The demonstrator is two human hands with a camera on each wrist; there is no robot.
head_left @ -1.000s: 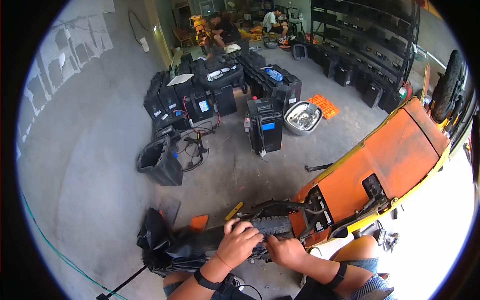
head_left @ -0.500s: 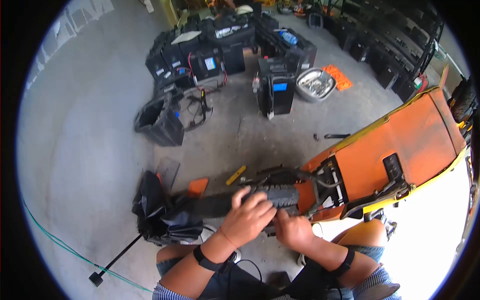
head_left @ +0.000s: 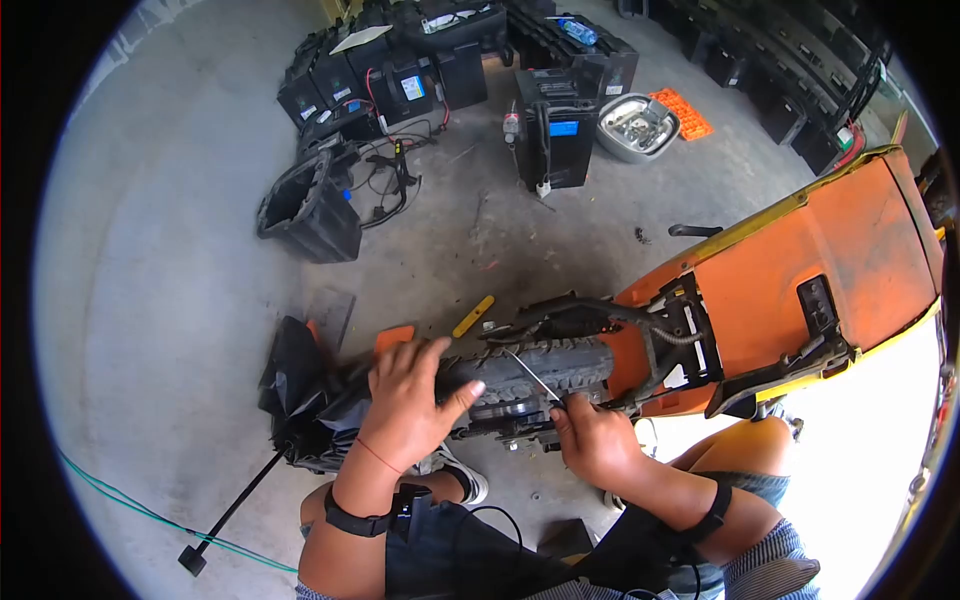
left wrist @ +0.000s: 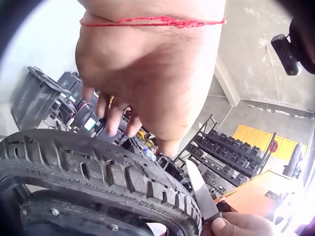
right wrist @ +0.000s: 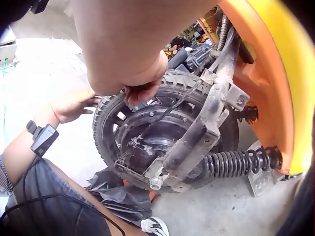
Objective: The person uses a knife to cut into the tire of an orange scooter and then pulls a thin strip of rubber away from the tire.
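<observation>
A knobbly black tyre [head_left: 575, 362] sits on the rear wheel of an orange and yellow two-wheeler [head_left: 790, 250] in front of the person. My right hand [head_left: 600, 445] grips the dark handle of a knife [left wrist: 198, 184], its pale blade lying across the tread in the head view. At the tyre's left part, my left hand [head_left: 402, 405] is spread, thumb apart from the fingers, holding nothing. The left wrist view shows its fingers [left wrist: 114, 120] above the tread. Seen from the right wrist, the wheel hub [right wrist: 152, 145] and spring shock absorber [right wrist: 241, 161] are below the right hand.
A black plastic sheet [head_left: 290, 375] lies left of the wheel. Beyond the tyre are a yellow tool [head_left: 473, 315] and an orange piece [head_left: 394, 338]. Farther off stand an open black bin [head_left: 312, 215], a black battery [head_left: 560, 150] and a grey basin [head_left: 637, 128].
My left hand has come off the tyre beside the right hand and moved left, its fingers spreading. The knife blade now shows over the tread. The head view has tilted downward.
</observation>
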